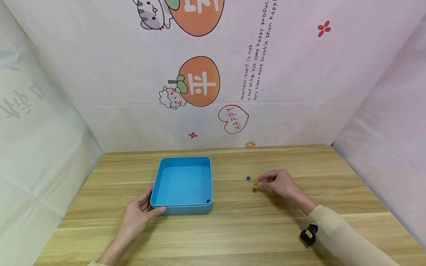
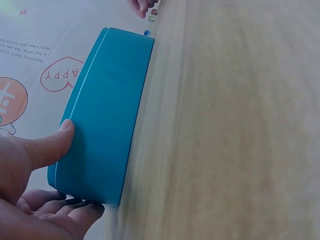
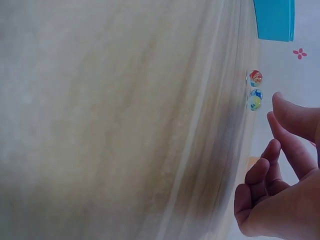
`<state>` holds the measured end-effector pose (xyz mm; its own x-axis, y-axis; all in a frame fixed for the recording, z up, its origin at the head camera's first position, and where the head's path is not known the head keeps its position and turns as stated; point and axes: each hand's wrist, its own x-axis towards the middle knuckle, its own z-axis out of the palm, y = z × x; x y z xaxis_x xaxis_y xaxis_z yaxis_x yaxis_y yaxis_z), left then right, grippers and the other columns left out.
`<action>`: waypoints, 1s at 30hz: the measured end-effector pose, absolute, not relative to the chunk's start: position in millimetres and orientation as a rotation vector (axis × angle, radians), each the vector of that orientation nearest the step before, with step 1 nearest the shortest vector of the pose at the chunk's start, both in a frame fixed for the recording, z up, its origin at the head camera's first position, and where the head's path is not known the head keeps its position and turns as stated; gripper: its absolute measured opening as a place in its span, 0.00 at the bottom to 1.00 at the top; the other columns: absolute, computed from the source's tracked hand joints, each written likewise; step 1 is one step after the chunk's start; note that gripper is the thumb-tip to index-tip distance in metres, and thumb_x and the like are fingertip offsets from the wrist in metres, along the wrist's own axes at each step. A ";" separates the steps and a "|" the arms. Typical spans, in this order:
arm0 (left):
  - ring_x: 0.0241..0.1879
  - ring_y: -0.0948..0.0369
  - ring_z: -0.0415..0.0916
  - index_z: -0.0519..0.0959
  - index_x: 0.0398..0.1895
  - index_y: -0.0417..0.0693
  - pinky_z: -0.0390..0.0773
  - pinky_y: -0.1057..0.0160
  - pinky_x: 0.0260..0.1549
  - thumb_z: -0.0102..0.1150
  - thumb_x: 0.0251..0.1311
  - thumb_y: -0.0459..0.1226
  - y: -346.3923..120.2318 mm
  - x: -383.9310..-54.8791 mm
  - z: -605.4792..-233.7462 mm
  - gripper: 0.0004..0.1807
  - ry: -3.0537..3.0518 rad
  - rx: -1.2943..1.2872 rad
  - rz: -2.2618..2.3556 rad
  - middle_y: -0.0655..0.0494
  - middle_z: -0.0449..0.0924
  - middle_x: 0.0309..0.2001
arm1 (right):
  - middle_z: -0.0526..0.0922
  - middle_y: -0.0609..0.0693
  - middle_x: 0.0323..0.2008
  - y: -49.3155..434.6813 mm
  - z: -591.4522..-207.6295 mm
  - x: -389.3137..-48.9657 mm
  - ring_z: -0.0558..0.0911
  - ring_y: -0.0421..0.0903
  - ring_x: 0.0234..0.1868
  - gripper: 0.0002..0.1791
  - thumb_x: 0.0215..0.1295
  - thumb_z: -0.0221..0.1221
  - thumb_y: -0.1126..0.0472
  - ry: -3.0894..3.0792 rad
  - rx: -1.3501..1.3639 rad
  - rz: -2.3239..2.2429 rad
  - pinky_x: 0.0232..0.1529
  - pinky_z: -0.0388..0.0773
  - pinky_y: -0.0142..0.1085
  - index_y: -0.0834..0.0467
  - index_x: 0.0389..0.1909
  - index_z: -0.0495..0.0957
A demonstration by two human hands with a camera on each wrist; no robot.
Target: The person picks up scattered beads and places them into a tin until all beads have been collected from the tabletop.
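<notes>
My left hand [image 1: 138,212] grips the near left corner of a blue open box [image 1: 196,210], thumb on its near side and fingers round the left side. A dark blue marble [image 1: 208,201] lies inside, at the near right corner. Right of the box, three glass marbles sit close together on the table: a blue marble [image 1: 248,178], a yellow-green marble [image 1: 255,183] and a reddish marble [image 1: 254,190]. Just beside them is my right hand [image 1: 279,183], its thumb and forefinger apart near the yellow-green one. The right wrist view shows nothing between those fingers [image 3: 292,145].
The wood-grain table [image 1: 233,236] ends at a white printed sheet [image 1: 286,111] at the back, with white sheets on both sides. A small black device [image 1: 308,234] is at the right sleeve [image 1: 346,232].
</notes>
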<state>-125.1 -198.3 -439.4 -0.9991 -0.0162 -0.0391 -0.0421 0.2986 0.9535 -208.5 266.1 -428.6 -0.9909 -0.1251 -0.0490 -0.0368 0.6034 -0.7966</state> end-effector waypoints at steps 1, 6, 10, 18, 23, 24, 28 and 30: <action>0.75 0.42 0.60 0.58 0.80 0.31 0.74 0.54 0.64 0.78 0.60 0.32 -198.3 -124.6 -439.0 0.50 2.514 -0.059 1.847 0.33 0.57 0.78 | 0.86 0.53 0.40 265.9 -429.0 -209.2 0.76 0.48 0.38 0.12 0.64 0.74 0.62 2.724 -0.143 -1.346 0.32 0.74 0.33 0.62 0.47 0.90; 0.75 0.43 0.61 0.59 0.80 0.32 0.74 0.54 0.64 0.79 0.59 0.31 -197.9 -123.1 -437.1 0.50 2.528 -0.062 1.849 0.34 0.58 0.78 | 0.86 0.52 0.40 265.1 -431.6 -211.6 0.76 0.48 0.37 0.11 0.63 0.75 0.62 2.725 -0.141 -1.335 0.32 0.75 0.34 0.61 0.45 0.91; 0.75 0.42 0.61 0.59 0.80 0.31 0.74 0.54 0.64 0.79 0.59 0.32 -197.6 -123.7 -436.9 0.50 2.526 -0.062 1.844 0.34 0.58 0.77 | 0.87 0.53 0.41 263.9 -433.3 -212.7 0.76 0.48 0.37 0.11 0.64 0.75 0.62 2.727 -0.155 -1.322 0.33 0.75 0.35 0.61 0.45 0.91; 0.75 0.42 0.61 0.59 0.80 0.32 0.74 0.53 0.64 0.79 0.59 0.32 -197.4 -124.5 -437.1 0.50 2.523 -0.078 1.837 0.34 0.58 0.78 | 0.88 0.51 0.41 262.0 -435.4 -217.3 0.77 0.48 0.38 0.10 0.63 0.75 0.62 2.739 -0.130 -1.286 0.35 0.75 0.37 0.59 0.44 0.91; 0.75 0.42 0.61 0.59 0.80 0.32 0.74 0.53 0.64 0.79 0.59 0.33 -197.0 -124.6 -437.2 0.51 2.528 -0.077 1.830 0.33 0.58 0.77 | 0.86 0.51 0.39 260.1 -434.8 -220.3 0.76 0.48 0.37 0.10 0.63 0.75 0.62 2.738 -0.111 -1.283 0.35 0.75 0.36 0.60 0.43 0.91; 0.75 0.42 0.61 0.59 0.80 0.31 0.74 0.53 0.64 0.79 0.59 0.33 -197.0 -124.6 -437.4 0.51 2.529 -0.075 1.831 0.33 0.58 0.77 | 0.86 0.51 0.38 259.9 -434.6 -220.7 0.76 0.48 0.37 0.09 0.63 0.75 0.62 2.739 -0.108 -1.279 0.35 0.75 0.36 0.60 0.43 0.91; 0.75 0.42 0.61 0.59 0.80 0.31 0.74 0.53 0.64 0.79 0.58 0.32 -197.5 -124.6 -437.9 0.51 2.532 -0.067 1.838 0.33 0.58 0.77 | 0.85 0.52 0.39 259.1 -432.1 -221.2 0.75 0.48 0.37 0.10 0.64 0.75 0.62 2.729 -0.107 -1.272 0.35 0.74 0.37 0.61 0.44 0.91; 0.75 0.42 0.61 0.59 0.80 0.31 0.74 0.53 0.64 0.79 0.58 0.32 -197.8 -124.4 -438.2 0.51 2.532 -0.063 1.841 0.33 0.59 0.77 | 0.86 0.52 0.39 259.5 -431.0 -221.6 0.75 0.48 0.37 0.10 0.64 0.75 0.62 2.727 -0.122 -1.268 0.35 0.74 0.38 0.61 0.44 0.91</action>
